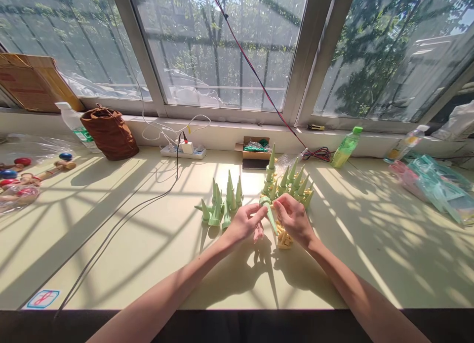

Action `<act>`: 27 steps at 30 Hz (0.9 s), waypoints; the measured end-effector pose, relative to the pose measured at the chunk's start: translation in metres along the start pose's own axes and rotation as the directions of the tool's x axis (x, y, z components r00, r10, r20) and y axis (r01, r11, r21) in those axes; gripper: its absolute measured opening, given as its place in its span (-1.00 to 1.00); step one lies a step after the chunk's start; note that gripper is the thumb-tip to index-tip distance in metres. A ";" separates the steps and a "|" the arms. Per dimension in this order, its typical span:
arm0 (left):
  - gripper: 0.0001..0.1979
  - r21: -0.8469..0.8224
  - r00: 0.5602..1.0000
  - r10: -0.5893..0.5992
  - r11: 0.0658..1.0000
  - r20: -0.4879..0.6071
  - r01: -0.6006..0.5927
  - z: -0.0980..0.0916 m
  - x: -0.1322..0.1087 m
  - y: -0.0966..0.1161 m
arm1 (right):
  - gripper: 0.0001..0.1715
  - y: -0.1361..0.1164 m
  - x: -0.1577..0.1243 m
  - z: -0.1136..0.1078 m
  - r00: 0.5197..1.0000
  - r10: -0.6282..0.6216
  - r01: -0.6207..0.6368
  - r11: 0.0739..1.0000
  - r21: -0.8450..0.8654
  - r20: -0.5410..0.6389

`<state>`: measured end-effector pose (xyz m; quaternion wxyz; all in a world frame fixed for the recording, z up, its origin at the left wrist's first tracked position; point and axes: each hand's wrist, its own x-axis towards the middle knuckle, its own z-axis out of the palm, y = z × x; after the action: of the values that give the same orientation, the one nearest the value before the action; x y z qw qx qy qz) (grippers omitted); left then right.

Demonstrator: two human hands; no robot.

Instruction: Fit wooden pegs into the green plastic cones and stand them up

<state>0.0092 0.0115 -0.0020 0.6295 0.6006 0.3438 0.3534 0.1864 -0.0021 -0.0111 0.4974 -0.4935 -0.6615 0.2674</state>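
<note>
My left hand (245, 222) grips a green plastic watering spike (271, 218) by its wide collar, with the point slanting down and toward me. Close beside the collar, my right hand (294, 217) is closed in a pinch; whatever is between its fingertips is too small to make out. Under and behind the right hand lies a pile of small pale yellow pieces (284, 239), partly covered by it. A group of green spikes (216, 212) stands beyond my left hand, mostly point up. More green spikes (292, 177) cluster behind my right hand, some stacked, with yellow bits among them.
Behind the spikes sits a small open cardboard box (255, 155) with green contents. A power strip (183, 151) trails a dark cable (148, 199) across the table's left. A brown pouch (110, 133), a green bottle (346, 148) and plastic bags (433, 187) line the back and sides.
</note>
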 end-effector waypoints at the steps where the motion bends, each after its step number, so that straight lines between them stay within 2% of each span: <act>1: -0.59 0.005 1.000 0.013 1.000 -0.002 -0.013 0.000 0.000 0.000 | -0.60 0.000 0.000 0.000 1.000 0.004 -0.004 1.000 -0.001 0.004; 5: -0.64 0.045 0.997 0.081 0.996 -0.003 -0.081 0.000 0.000 -0.003 | -0.59 -0.002 0.001 -0.001 1.000 0.019 -0.019 1.000 -0.012 0.020; 8: -0.72 0.162 0.990 0.138 0.978 -0.021 -0.132 0.001 -0.002 -0.004 | -0.56 -0.003 0.001 -0.001 0.999 0.028 -0.027 0.998 -0.054 0.016; 13: -0.86 0.415 0.934 0.354 0.856 -0.036 -0.309 0.001 -0.004 -0.003 | -0.50 -0.004 0.002 -0.001 1.000 0.023 -0.021 0.997 -0.080 0.019; 16: -0.88 0.465 0.915 0.404 0.813 -0.019 -0.350 0.002 -0.004 -0.003 | -0.50 -0.005 0.002 0.001 1.000 0.025 -0.024 0.998 -0.058 0.010; 20: -0.80 0.388 0.940 0.326 0.882 -0.096 -0.266 0.004 -0.003 -0.006 | -0.52 -0.004 0.001 0.004 0.999 0.045 -0.045 0.999 -0.003 -0.028; 24: -0.69 0.209 0.965 0.186 0.967 -0.187 -0.147 0.004 0.000 -0.008 | -0.56 -0.001 0.001 0.003 0.997 0.027 -0.026 0.999 0.021 -0.074; 27: -0.50 0.021 0.989 0.011 1.000 -0.148 -0.008 0.002 0.002 -0.005 | -0.59 0.000 0.001 0.002 0.997 -0.005 0.005 1.000 0.006 -0.081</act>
<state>0.0120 0.0117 -0.0070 0.5946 0.5806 0.3900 0.3965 0.1848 -0.0011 -0.0115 0.5259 -0.5008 -0.6413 0.2478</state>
